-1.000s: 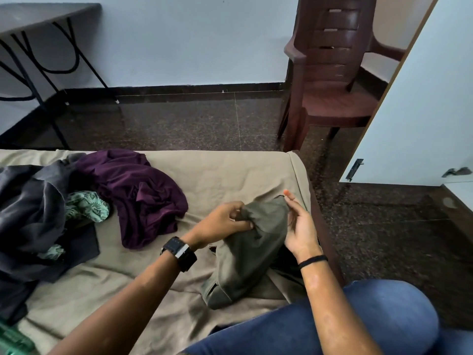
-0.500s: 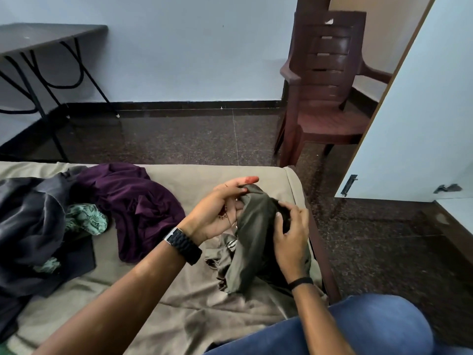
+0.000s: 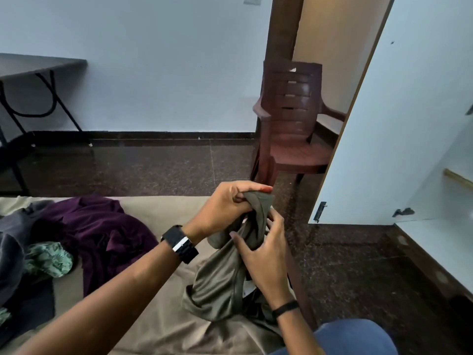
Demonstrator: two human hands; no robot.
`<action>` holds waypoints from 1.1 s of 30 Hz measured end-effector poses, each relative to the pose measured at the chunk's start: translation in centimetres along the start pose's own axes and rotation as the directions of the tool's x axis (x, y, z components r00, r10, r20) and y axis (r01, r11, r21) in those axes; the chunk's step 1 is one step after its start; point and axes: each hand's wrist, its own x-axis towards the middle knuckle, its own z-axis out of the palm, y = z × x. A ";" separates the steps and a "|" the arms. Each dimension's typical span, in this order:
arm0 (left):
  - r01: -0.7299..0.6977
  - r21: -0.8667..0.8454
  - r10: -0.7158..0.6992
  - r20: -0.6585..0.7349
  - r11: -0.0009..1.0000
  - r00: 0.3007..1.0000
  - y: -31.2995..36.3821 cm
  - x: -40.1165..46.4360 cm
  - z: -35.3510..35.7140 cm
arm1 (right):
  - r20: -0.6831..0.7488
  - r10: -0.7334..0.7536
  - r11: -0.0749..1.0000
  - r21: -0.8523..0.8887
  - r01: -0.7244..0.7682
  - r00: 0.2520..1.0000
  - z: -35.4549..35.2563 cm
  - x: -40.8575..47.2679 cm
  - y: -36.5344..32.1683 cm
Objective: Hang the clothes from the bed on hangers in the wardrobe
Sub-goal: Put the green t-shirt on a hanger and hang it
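An olive-green garment (image 3: 220, 280) hangs bunched above the bed's right end. My left hand (image 3: 225, 208) grips its top edge, thumb and fingers curled over the cloth. My right hand (image 3: 263, 254) holds the same garment lower down, fingers wrapped into its folds. On the beige sheet of the bed (image 3: 163, 208) lie a purple garment (image 3: 99, 234), a green patterned cloth (image 3: 48, 260) and a dark grey garment (image 3: 11, 257) at the left. The wardrobe's white door (image 3: 399, 124) stands open at the right, with the wardrobe's inside shelf (image 3: 458, 175) partly in view. No hanger shows.
A brown plastic chair (image 3: 294, 131) stands on the dark floor beyond the bed's corner, beside the wardrobe door. A dark folding table (image 3: 33, 67) is at the far left against the wall. My blue-jeaned knee (image 3: 355, 339) is at the bottom right.
Both hands have lifted the olive garment higher off the bed. The left hand moved from its side to its top edge. The view tilted upward.
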 end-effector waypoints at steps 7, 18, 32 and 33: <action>-0.175 0.226 0.239 -0.298 0.958 0.924 4.2 4.4 -1.7 | 0.073 -0.045 0.987 -0.148 0.055 0.996 -3.4 4.6 -1.3; -0.016 0.476 0.262 -0.456 0.879 0.851 8.2 11.1 -6.4 | 0.069 0.067 0.997 0.029 -0.069 0.995 -10.3 12.4 -6.0; -0.129 0.520 0.244 -0.159 0.844 0.956 18.8 14.9 -11.6 | 0.245 -0.110 0.968 -0.192 0.159 0.963 -16.4 18.3 -16.3; -0.109 0.469 0.230 -0.209 0.876 0.950 19.7 15.4 -11.7 | 0.288 -0.112 0.956 -0.230 0.182 0.951 -16.6 18.7 -17.2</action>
